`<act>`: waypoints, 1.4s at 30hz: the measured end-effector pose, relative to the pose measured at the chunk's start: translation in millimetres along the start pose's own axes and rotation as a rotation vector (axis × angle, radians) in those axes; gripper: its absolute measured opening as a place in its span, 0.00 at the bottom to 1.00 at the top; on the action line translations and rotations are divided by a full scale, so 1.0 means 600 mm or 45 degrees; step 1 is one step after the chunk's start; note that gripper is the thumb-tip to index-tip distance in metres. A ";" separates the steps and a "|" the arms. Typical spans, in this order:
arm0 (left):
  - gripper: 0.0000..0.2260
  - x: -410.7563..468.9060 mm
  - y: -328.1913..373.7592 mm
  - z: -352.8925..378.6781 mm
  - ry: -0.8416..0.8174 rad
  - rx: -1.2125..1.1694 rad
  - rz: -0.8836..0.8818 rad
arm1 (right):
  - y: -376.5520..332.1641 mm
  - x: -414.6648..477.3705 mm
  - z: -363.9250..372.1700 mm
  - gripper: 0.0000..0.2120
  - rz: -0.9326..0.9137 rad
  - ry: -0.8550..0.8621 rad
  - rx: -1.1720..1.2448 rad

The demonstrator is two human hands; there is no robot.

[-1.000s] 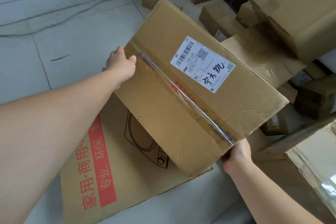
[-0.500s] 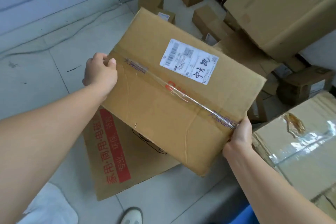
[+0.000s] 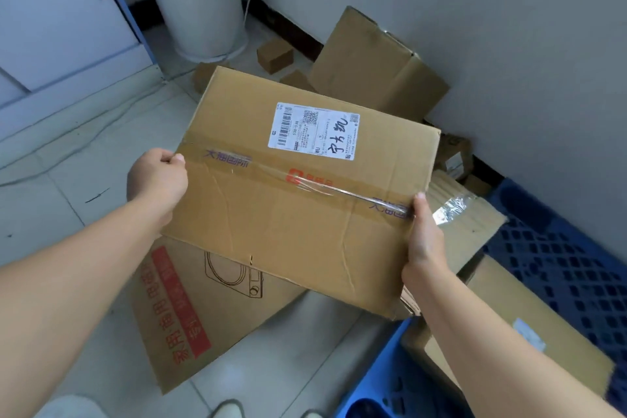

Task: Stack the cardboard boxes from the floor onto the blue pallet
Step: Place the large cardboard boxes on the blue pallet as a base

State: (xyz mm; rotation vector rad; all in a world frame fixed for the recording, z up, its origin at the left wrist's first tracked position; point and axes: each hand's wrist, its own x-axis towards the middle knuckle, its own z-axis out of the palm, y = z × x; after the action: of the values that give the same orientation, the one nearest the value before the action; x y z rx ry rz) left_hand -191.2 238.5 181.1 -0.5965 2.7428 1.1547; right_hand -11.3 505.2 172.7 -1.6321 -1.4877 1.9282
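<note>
Grey floor tiles [image 3: 68,180] fill the left side of the head view, and a grey wall [image 3: 509,44] stands at the back right. A white round post [image 3: 200,0] stands in the far corner.

Two bare arms reach out and hold a big brown box [image 3: 288,220] up in the air, a little tilted. The left hand [image 3: 157,180] grips the left edge of the box, with the thumb on top. The right hand [image 3: 424,237] grips the right edge, with the thumb pressed on the clear tape [image 3: 305,180] that runs across the lid. A white label [image 3: 314,131] with black writing sticks on the top.

Under the held box, a flat cardboard sheet [image 3: 190,316] with red writing lies on the floor. The blue pallet [image 3: 559,265] is just to the right of the box, by the wall. Another box [image 3: 509,326] lies on the pallet, near the right arm. A box with shiny tape [image 3: 464,210] peeks out behind the right hand.

Farther back, a large box [image 3: 376,68] leans on the wall. Some small boxes [image 3: 274,54] sit on the floor near the post.

Shoe tips [image 3: 227,409] show at the bottom edge.
</note>
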 end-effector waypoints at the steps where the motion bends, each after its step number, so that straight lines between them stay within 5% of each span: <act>1: 0.12 -0.015 0.011 0.001 -0.021 -0.010 0.015 | -0.006 -0.005 -0.021 0.29 -0.005 0.027 -0.010; 10: 0.16 -0.174 0.077 0.038 -0.283 0.097 0.269 | 0.002 -0.080 -0.254 0.19 -0.092 0.366 -0.026; 22: 0.19 -0.369 0.045 0.119 -0.676 0.319 0.326 | 0.145 -0.180 -0.488 0.22 0.020 0.669 0.008; 30: 0.29 -0.483 -0.018 0.182 -0.834 0.555 0.299 | 0.274 -0.207 -0.634 0.22 0.157 0.744 -0.022; 42: 0.21 -0.617 -0.145 0.266 -0.983 0.731 0.315 | 0.453 -0.188 -0.754 0.14 0.293 0.792 -0.052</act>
State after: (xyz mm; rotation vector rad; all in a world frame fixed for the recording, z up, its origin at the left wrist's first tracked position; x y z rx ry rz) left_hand 174.3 412.2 101.7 0.2282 2.2914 0.4180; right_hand 520.0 545.5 87.1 -2.2245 -1.1260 1.2828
